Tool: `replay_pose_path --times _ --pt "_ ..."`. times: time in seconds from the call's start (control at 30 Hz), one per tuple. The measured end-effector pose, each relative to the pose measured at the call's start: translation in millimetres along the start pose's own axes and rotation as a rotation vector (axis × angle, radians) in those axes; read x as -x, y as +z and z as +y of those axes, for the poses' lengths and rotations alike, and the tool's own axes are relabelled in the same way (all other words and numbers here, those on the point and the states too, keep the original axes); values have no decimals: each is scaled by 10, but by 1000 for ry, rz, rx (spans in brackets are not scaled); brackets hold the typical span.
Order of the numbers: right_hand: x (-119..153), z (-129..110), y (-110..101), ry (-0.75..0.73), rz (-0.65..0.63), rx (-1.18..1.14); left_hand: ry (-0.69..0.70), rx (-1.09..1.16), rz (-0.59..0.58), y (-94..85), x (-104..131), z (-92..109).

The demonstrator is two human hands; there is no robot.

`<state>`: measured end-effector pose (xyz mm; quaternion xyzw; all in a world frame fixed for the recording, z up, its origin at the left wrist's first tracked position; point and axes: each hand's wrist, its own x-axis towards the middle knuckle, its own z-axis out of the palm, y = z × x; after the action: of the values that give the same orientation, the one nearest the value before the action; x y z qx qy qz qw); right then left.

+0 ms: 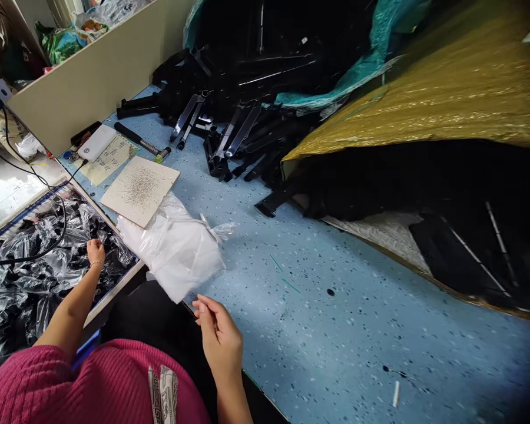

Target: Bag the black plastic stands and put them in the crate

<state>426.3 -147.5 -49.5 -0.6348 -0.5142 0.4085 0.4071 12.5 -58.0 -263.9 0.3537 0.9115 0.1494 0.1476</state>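
My left hand [96,252] is over the tray [134,272] of clear plastic bags with black parts inside [55,268]. Its fingers look curled closed, and I cannot make out whether a bag is in them. By the table's front edge is my right hand [223,341], thumb and fingers loosely bent with a gap between them and nothing visible inside. Just beyond it lies a stack of empty clear plastic bags [181,259]. A square pale board with dark specks [136,188] rests partly on that stack.
Long black parts [247,132] spill from a teal-lined sack [353,79]. A yellow woven sack [424,94] with more black parts covers the right back. A hammer [136,138], a white power bank or phone-like device [98,142] and a cable [64,218] are at left.
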Motion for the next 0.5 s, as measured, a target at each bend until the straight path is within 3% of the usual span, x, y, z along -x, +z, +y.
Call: replay_pose_path --times 0.13,0.23,0.33,0.43,0.5 --pt "-3 -7 -16 -5 -26 19 56 -35 -18 -114 10 -45" --pt "-5 -2 -21 -17 -32 13 84 -73 -44 -120 -164 132" --pt "-5 0 -18 -18 -29 7 197 -108 -153 -46 -245 390" --pt "-4 -3 -14 -21 -18 4 313 -147 -207 46 -38 503" --pt "-5 -4 -13 -18 -12 0 351 -184 -211 85 215 434"
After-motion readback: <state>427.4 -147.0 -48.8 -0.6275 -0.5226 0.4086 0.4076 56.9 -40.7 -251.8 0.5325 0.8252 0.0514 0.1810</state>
